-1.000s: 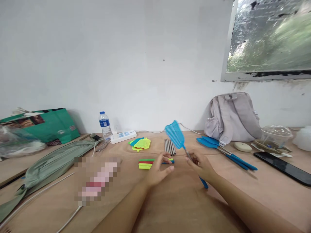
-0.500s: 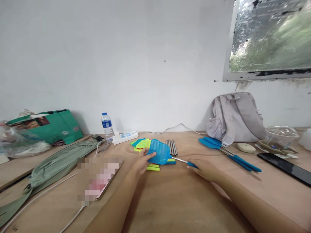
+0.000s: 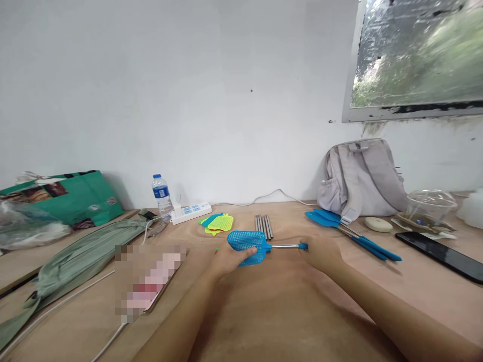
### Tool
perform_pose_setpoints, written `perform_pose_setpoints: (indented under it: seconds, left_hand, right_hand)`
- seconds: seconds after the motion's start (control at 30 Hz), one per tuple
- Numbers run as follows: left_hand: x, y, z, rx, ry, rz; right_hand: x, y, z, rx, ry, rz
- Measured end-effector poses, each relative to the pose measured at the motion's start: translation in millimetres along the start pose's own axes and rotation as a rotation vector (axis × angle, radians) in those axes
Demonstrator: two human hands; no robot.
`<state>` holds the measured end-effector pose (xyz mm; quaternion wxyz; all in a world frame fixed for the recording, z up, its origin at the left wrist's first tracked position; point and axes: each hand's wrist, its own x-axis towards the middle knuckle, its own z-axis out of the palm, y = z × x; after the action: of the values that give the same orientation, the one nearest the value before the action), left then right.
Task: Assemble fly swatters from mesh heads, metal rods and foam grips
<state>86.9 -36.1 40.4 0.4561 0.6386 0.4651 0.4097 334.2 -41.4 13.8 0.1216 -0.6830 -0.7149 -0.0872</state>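
A blue fly swatter (image 3: 245, 240) is held level across the middle of the table by both of my hands. My left hand (image 3: 229, 260) is closed on its mesh head, the thumb lying over the mesh. My right hand (image 3: 322, 255) wraps round the blue handle at the other end, covering most of it. Between the hands a bare metal rod shows. Behind lie several steel tubes (image 3: 263, 227) side by side and a small pile of yellow-green and blue swatter heads (image 3: 222, 222). Coloured pieces beneath the held head are almost wholly hidden.
To the right lie blue fly swatters (image 3: 350, 234), a grey backpack (image 3: 360, 181), a black phone (image 3: 439, 255) and a plastic cup (image 3: 430, 206). Leftward are a pixelated phone (image 3: 149, 281), a green strap bag (image 3: 86, 251), a water bottle (image 3: 161, 195) and a power strip (image 3: 191, 212).
The swatter has come lower and tilted level, its head turned flatter. My right hand has risen slightly and closed more fully round the handle. The view has shifted a little.
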Motion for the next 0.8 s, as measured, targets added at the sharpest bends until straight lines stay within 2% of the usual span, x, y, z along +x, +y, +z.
perform_pose_setpoints:
  seconds: [0.1, 0.3, 0.53, 0.63, 0.7, 0.8]
  left_hand:
    - [-1, 3, -0.5, 0.014, -0.008, 0.047]
    - [1, -4, -2.6, 0.03, 0.007, 0.029]
    - [3, -6, -7.9, 0.045, -0.038, 0.039]
    - [4, -8, -8.0, -0.023, -0.065, 0.041]
    - [6, -14, -6.7, -0.069, -0.039, 0.027]
    - [11, -26, -4.0, -0.189, -0.02, -0.028]
  right_hand:
    - [0, 0, 2, 0.003, -0.027, -0.027]
    - [0, -1, 7, 0.015, -0.085, -0.019]
    - [-2, -6, 11, 0.02, -0.036, -0.016]
    - [-2, -7, 11, 0.035, -0.007, -0.02]
    - [-3, -7, 10, 0.043, 0.01, -0.033]
    - [-4, -4, 7, 0.106, 0.057, -0.119]
